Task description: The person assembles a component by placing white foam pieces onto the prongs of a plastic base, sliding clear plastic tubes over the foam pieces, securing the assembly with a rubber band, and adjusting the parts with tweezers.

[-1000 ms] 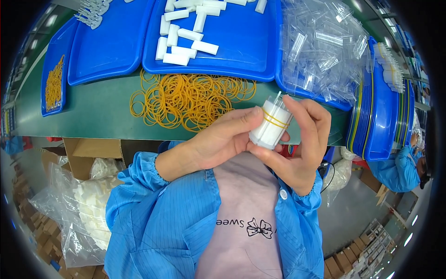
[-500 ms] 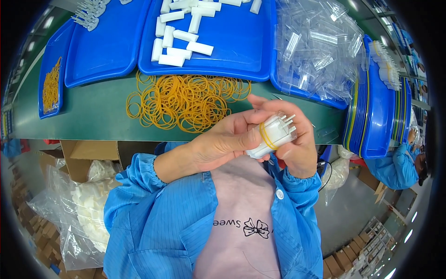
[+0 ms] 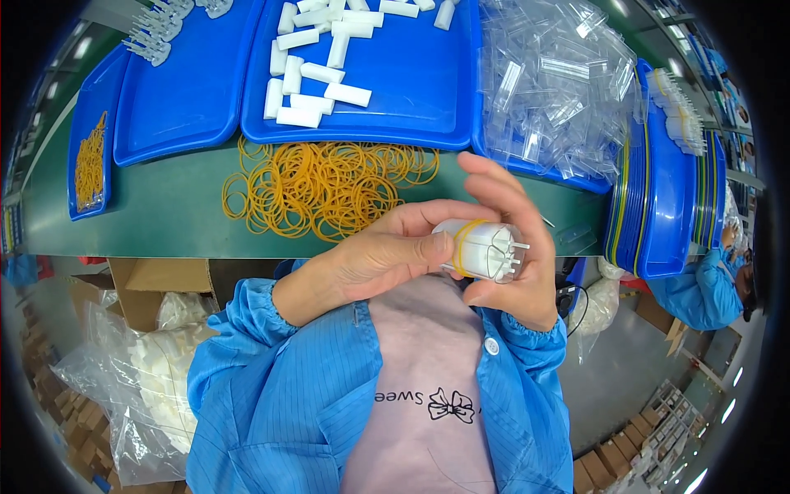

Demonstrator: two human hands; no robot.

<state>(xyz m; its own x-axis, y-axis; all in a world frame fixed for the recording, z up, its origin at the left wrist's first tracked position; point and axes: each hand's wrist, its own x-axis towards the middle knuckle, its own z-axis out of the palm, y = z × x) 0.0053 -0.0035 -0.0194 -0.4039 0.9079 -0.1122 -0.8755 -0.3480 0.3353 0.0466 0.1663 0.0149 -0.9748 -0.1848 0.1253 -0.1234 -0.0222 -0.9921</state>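
Observation:
A white cylindrical piece (image 3: 487, 253) with thin prongs at its right end and clear plastic along its side is in front of me, just off the table's near edge. A yellow rubber band (image 3: 460, 247) is wrapped around its middle. My left hand (image 3: 374, 257) grips the left end, thumb on top and fingers behind. Curved around the pronged end, my right hand (image 3: 536, 276) has its fingers raised and its thumb apart below. Whether it touches the piece I cannot tell. Beyond my left hand lies a loose pile of yellow rubber bands (image 3: 317, 185) on the green table.
A blue tray (image 3: 387, 123) with white blocks (image 3: 306, 70) stands ahead. Clear plastic pieces (image 3: 559, 99) fill a tray to its right. At left are a tray (image 3: 177, 123) with white pronged parts (image 3: 152, 37) and a narrow tray (image 3: 89, 202). Stacked trays (image 3: 662, 239) stand right.
The cylinder has turned so that its pronged end points right and toward me. My right hand has opened out, its fingers lifting and its thumb moving away from the piece.

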